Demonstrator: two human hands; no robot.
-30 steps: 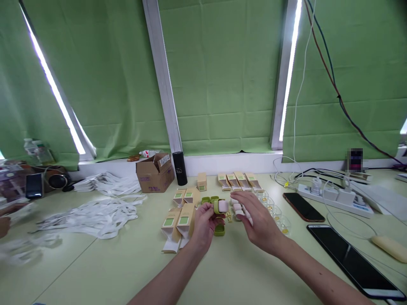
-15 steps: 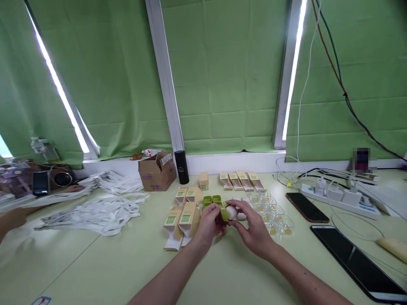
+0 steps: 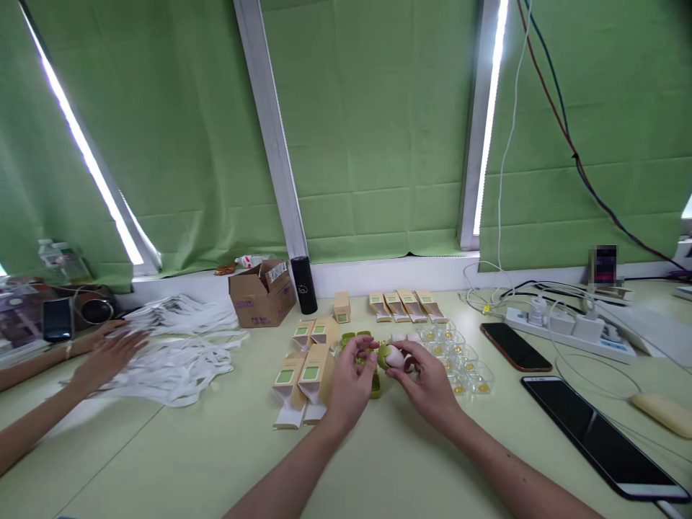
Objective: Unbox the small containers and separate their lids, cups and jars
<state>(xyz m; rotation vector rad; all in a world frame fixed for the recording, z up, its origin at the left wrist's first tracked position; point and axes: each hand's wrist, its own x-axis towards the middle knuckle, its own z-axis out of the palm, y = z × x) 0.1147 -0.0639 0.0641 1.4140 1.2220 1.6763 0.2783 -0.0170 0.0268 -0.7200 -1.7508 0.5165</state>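
In front of me, my right hand (image 3: 429,382) grips a small white egg-shaped piece with a green cover (image 3: 395,357) between thumb and fingers. The green side faces left. My left hand (image 3: 350,378) is close beside it, its fingers curled and thumb and forefinger nearly together; whether something small is between them is hidden. Partly behind my left hand are green square cups (image 3: 375,386). More white rounded pieces (image 3: 413,337) lie behind my right hand. Just right of it stand several clear cases (image 3: 479,378) with yellow spots inside.
Open cardboard boxes with green windows (image 3: 317,375) lie left of my hands, with more box pieces (image 3: 415,305) farther back. A brown carton (image 3: 262,297) and black cylinder (image 3: 303,285) stand behind. Phones (image 3: 600,436) and a power strip (image 3: 567,333) lie right. Another person's hands touch white straps (image 3: 173,375).
My left fingers have shifted off the green cover, while my right hand keeps the egg-shaped piece. The other person's hands have reached in over the white straps. The view has shifted slightly.
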